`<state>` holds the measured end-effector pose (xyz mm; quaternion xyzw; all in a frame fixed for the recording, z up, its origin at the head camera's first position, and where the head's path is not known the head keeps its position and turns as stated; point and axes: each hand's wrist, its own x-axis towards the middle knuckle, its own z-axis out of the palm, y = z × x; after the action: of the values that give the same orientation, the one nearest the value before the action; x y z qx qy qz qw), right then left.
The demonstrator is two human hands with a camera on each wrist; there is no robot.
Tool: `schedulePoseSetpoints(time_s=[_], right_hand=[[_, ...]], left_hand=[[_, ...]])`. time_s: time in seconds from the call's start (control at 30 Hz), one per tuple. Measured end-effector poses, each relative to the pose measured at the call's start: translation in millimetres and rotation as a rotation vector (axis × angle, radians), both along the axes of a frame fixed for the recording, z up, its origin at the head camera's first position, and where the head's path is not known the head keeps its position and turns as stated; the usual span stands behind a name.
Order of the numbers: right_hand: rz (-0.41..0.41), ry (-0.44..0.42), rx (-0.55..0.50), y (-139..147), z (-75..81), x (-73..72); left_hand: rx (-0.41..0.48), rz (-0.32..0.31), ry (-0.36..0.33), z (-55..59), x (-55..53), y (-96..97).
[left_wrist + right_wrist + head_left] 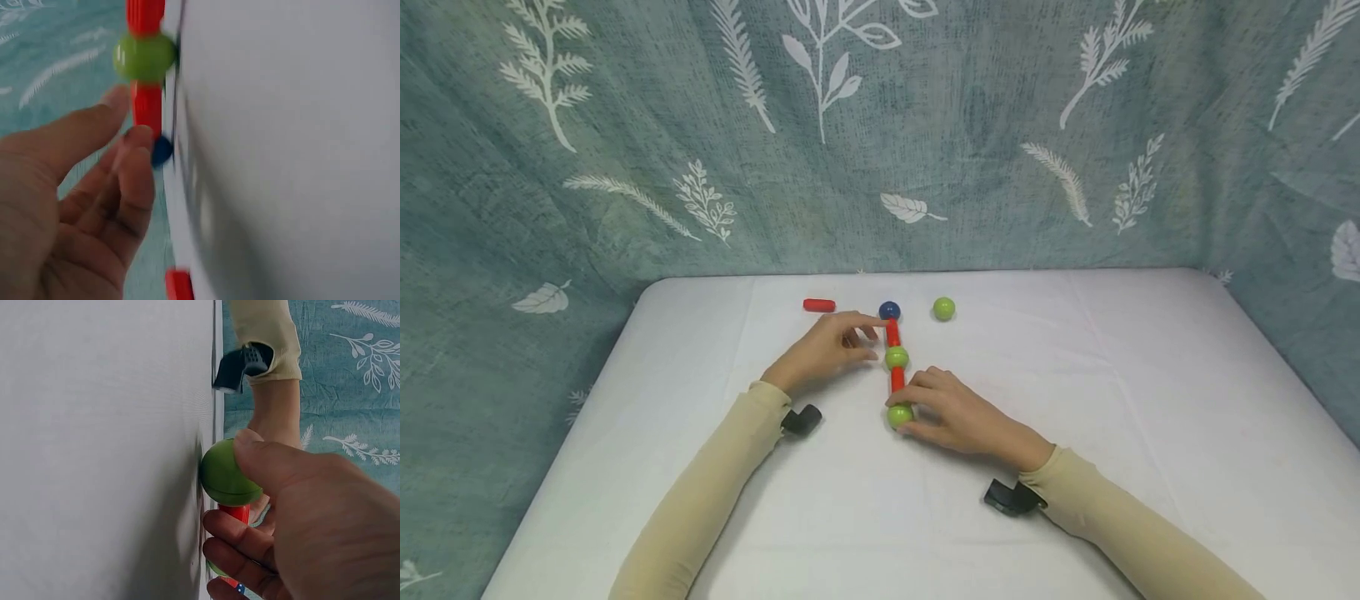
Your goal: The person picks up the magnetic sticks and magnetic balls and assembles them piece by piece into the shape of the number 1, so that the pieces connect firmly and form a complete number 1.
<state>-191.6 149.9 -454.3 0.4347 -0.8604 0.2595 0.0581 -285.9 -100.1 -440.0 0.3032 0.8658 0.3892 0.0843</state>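
A line of balls and red sticks runs down the middle of the table. From the far end come a blue ball (890,311), a red stick (892,333), a green ball (897,358), a second red stick (897,380) and the near green ball (900,416). My left hand (826,348) reaches in from the left, its index finger touching the far stick near the blue ball, its thumb apart from the line. My right hand (962,414) holds the near green ball (226,472) between thumb and fingers, partly covering the near stick.
A loose red stick (819,305) lies at the back, left of the blue ball. Another green ball (943,308) sits apart to the right. The white table (1150,375) ends at a green leaf-patterned cloth (970,167) behind.
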Motion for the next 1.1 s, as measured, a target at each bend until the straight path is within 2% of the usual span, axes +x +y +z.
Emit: schedulePoseSetpoints(time_s=[0.1,0.2,0.3,0.4,0.6,0.73,0.93,1.1], right_hand=[[0.0,-0.006,-0.006,0,0.6,-0.5],[0.007,-0.011,-0.015,1,0.3,0.2],[0.006,-0.008,-0.016,1,-1.4,1.3],[-0.008,-0.015,-0.006,1,-2.5,2.5],[-0.036,-0.075,0.029,1,-1.9,3.1],[-0.042,-0.095,0.041,0,-1.0,3.1],[-0.04,-0.073,0.03,1,-0.7,0.0],[-0.049,-0.072,0.031,4,-0.3,-4.1]], left_hand=[[-0.001,0.074,0.063,8.6,-15.0,-18.7],[-0.01,0.141,0.106,10.9,-30.0,-39.1],[-0.048,0.185,0.102,8.5,-40.8,-55.6],[-0.101,0.194,0.1,4.4,-47.3,-64.6],[-0.12,0.214,0.115,0.4,-53.7,-64.5],[-0.132,0.24,0.09,-0.4,-58.6,-61.4],[-0.171,0.245,0.025,0.4,-62.6,-58.5],[-0.192,0.248,0.022,0.8,-64.6,-55.4]])
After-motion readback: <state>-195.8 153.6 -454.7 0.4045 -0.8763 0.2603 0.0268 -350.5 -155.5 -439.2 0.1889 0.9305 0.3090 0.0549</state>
